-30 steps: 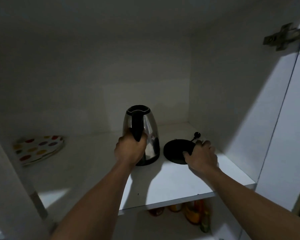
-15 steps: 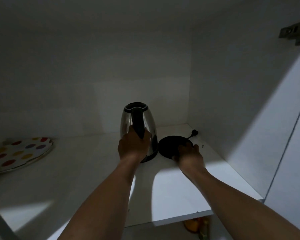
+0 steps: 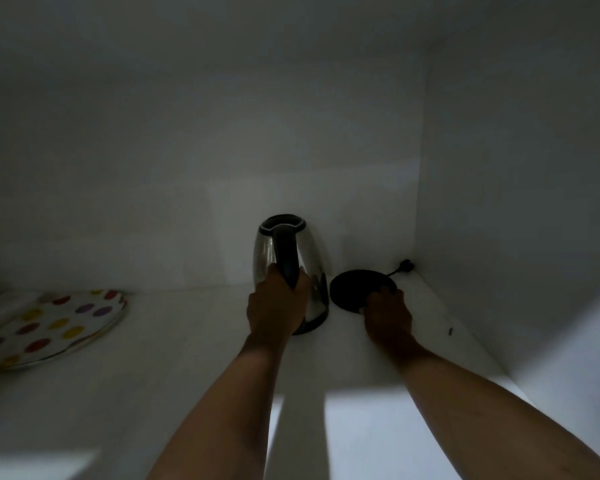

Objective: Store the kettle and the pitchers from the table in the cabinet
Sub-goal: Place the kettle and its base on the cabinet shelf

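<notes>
At lower left of the frame we see a polka-dot plate [image 3: 51,327] on the cabinet shelf [image 3: 174,358]. At centre our left hand [image 3: 276,308] wraps the handle of the upright kettle [image 3: 290,268]; right of it, our right hand [image 3: 388,315] clasps the black kettle base [image 3: 354,287].

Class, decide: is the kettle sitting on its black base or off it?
Off it. The kettle stands on the shelf beside the base, left of it.

Both forearms are bare to the frame's edge (no sleeve, watch or ring shows), left hand [image 3: 274,306] and right hand [image 3: 388,315] ungloved.
</notes>
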